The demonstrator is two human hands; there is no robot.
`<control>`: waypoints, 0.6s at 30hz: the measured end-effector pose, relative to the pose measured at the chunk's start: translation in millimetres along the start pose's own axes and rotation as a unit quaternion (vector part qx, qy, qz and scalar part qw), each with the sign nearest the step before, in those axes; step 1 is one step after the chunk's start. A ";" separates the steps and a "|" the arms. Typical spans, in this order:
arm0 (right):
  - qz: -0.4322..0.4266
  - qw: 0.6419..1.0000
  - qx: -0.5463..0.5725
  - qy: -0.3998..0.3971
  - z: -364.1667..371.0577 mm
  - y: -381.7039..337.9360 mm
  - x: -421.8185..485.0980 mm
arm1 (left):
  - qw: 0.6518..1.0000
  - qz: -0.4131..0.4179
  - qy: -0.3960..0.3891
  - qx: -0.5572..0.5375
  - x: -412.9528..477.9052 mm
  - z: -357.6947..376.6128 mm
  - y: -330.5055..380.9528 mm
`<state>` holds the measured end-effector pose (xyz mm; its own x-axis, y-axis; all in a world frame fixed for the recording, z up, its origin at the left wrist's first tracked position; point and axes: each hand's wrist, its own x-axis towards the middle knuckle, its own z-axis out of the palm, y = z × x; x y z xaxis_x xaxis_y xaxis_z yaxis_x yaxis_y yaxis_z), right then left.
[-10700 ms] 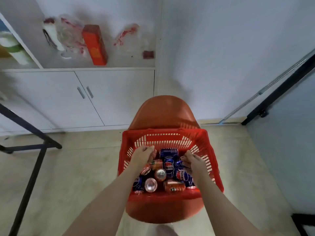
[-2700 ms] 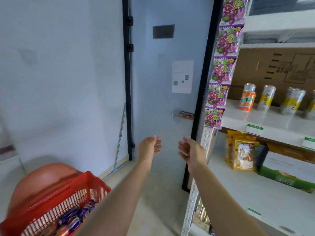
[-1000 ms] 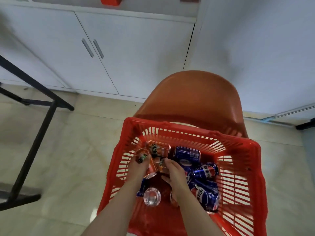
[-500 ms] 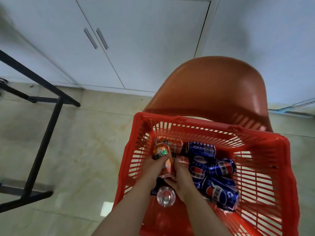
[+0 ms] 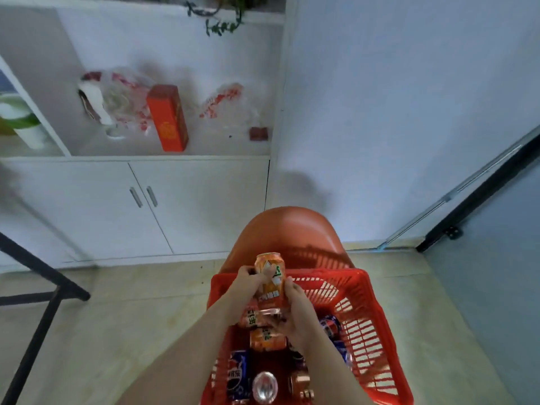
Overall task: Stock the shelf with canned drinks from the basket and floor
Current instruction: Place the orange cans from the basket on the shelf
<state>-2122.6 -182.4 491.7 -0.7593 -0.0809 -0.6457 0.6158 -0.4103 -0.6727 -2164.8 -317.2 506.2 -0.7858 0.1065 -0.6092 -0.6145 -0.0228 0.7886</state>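
Note:
A red plastic basket (image 5: 366,290) sits on an orange chair (image 5: 292,229). Inside lie several cans: blue cola cans (image 5: 238,372), an orange can (image 5: 267,340) and one showing its silver top (image 5: 264,387). My left hand (image 5: 248,280) grips an upright orange soda can (image 5: 270,271) held above the basket's far rim. My right hand (image 5: 295,312) touches that can's side with its thumb while its fingers curl round a second orange can (image 5: 252,317) just below. The store shelf is out of view.
A white cabinet (image 5: 190,206) stands behind the chair, with a red box (image 5: 168,118) and plastic bags on its open shelf. A black table frame (image 5: 43,290) is on the floor at left. A black door frame (image 5: 473,203) runs along the right.
Both hands have lifted out of the basket's pile, each with an orange can. The view has tilted upward, showing the cabinet shelf again.

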 end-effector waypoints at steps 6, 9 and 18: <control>-0.101 0.993 0.060 0.001 17.7 -57.0 -67.1 | 0.975 0.121 -0.142 0.121 -64.3 17.3 95.5; -0.145 0.986 0.079 0.019 17.7 -87.7 -109.2 | 0.959 0.162 -0.179 0.152 -94.3 40.8 130.6; -0.268 0.959 0.022 0.090 -15.0 -137.7 -245.5 | 0.904 0.262 -0.268 0.207 -181.8 127.3 178.4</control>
<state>-2017.8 -92.4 737.3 -0.9127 0.3095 -0.2668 0.1353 -0.3873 -0.9120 -2122.6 -214.0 768.2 -0.7462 0.6577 -0.1031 -0.0016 0.1531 0.9882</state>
